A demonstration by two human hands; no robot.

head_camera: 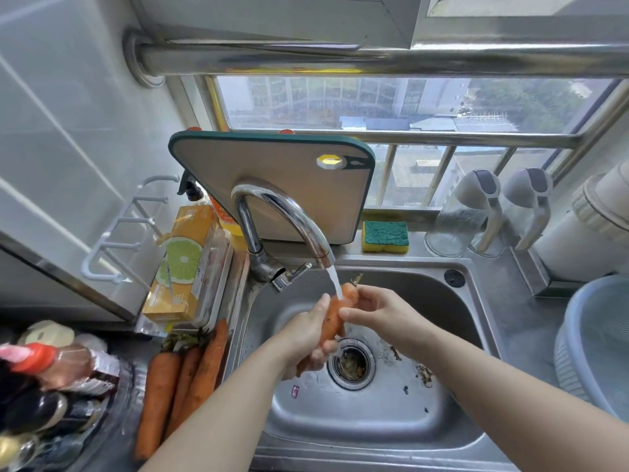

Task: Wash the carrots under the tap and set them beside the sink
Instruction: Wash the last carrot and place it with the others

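Observation:
An orange carrot [335,313] is held over the steel sink [476,321] under the running stream from the chrome tap [289,216]. My left hand [306,338] grips the carrot's lower part, fingers curled round it. My right hand [377,310] holds its upper end near the stub, thumb across the carrot. Three more carrots [180,379] lie side by side on the counter left of the sink, still dirty-looking, with bits of green top.
A cutting board [272,172] leans behind the tap, a sponge [384,236] beside it. An orange carton [183,264] and bottles [44,376] crowd the left counter. Glass dispensers [476,212] and a pale basin [599,342] stand at the right. Debris sits round the drain [352,364].

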